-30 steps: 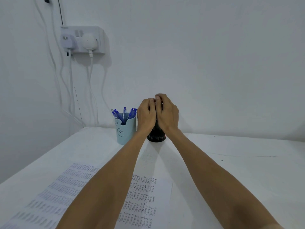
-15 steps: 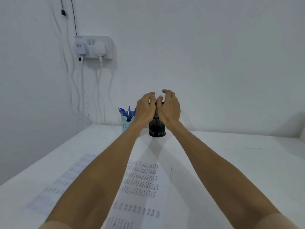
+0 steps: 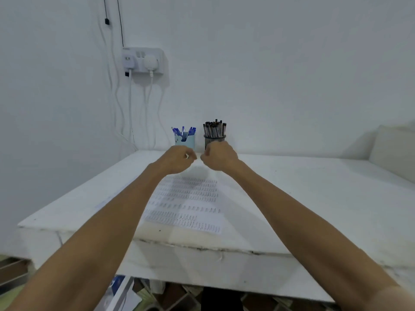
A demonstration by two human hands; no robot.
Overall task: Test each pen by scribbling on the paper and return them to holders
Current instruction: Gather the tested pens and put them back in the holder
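A black mesh holder (image 3: 216, 138) packed with several dark pens (image 3: 214, 127) stands at the back of the white table (image 3: 314, 194) by the wall. Left of it a light blue cup holder (image 3: 189, 141) carries several blue pens (image 3: 183, 131). A sheet of paper (image 3: 190, 198) covered in rows of scribbles lies in the table's middle. My left hand (image 3: 177, 159) and my right hand (image 3: 219, 157) hover side by side above the paper's far end, just in front of the holders. Both have their fingers curled in, and no pen shows in either.
A wall socket (image 3: 142, 61) with plugs and hanging white cables (image 3: 147, 108) sits up left of the holders. A white block (image 3: 393, 151) stands at the table's far right. The table's front edge (image 3: 202, 245) is cracked, with clutter on the floor below.
Both hands left the black holder's pens and drew back toward me, fingers curling in. The view pulled back, so the whole table and both holders now show.
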